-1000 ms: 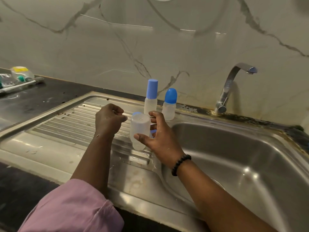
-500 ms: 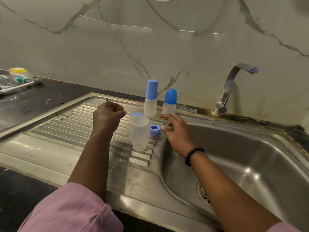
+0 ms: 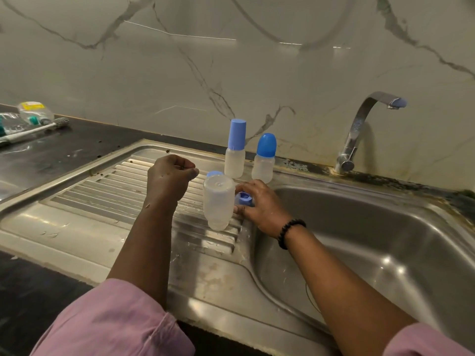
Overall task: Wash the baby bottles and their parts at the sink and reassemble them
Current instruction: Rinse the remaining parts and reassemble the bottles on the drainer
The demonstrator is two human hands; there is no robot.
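A clear baby bottle [image 3: 218,201] stands upside down on the ribbed drainboard [image 3: 102,191]. A blue cap [image 3: 214,173] peeks out just behind it. My right hand [image 3: 259,206] is to the right of this bottle, with thumb and fingers curled round a blue screw ring [image 3: 245,199] that lies at the drainboard's edge. My left hand [image 3: 169,181] hovers over the drainboard to the left of the bottle as a closed fist, and nothing shows in it. Two capped bottles stand at the back rim: one with a tall blue cap [image 3: 234,160], one with a round blue cap [image 3: 262,165].
The steel sink basin [image 3: 372,247] lies to the right, with the tap [image 3: 359,129] behind it and no water running. On the dark counter at far left lie a bottle brush [image 3: 36,129] and a clear plastic container [image 3: 34,111]. A marble wall stands behind.
My right hand let go of the upside-down bottle, which now stands alone on the drainboard, and moved right and down onto the blue ring. The left fist has barely moved.
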